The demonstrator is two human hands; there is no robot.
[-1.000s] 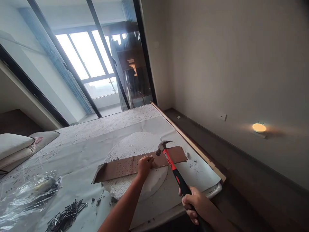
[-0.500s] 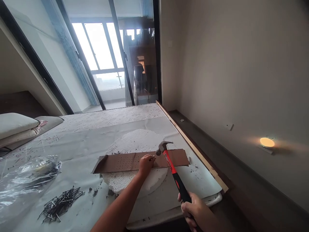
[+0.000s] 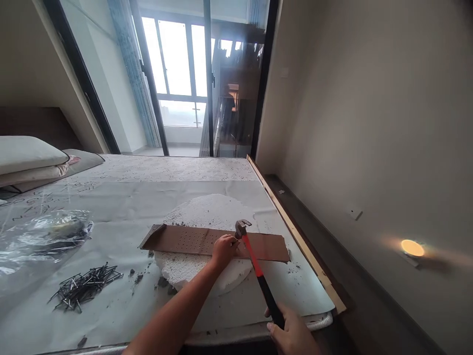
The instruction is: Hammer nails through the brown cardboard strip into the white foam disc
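Note:
My right hand (image 3: 291, 330) is wrapped round the black grip of a claw hammer (image 3: 254, 259) with a red and black handle. The hammer's head is just over the fingertips of my left hand (image 3: 224, 250). Those fingers are pinched together on a nail (image 3: 238, 240), which is small and partly hidden. Beneath them lies a brown cardboard strip (image 3: 158, 240) with rows of small holes. It rests across a round white foam slab (image 3: 210, 209), whose edges are crumbly. To the left, a loose pile of nails (image 3: 86, 286) lies on the grey sheet (image 3: 125, 207).
A clear plastic bag (image 3: 55, 236) lies at the left, with pillows (image 3: 31, 155) beyond it. Dark crumbs (image 3: 162, 282) are scattered around the slab. A wooden strip (image 3: 291, 229) runs along the bed's right edge. A small lamp (image 3: 413, 248) glows on the right wall.
The hammer head has come down and left, closer to my left fingertips. My left hand stays at the same place on the cardboard. The camera view has tilted and shifted.

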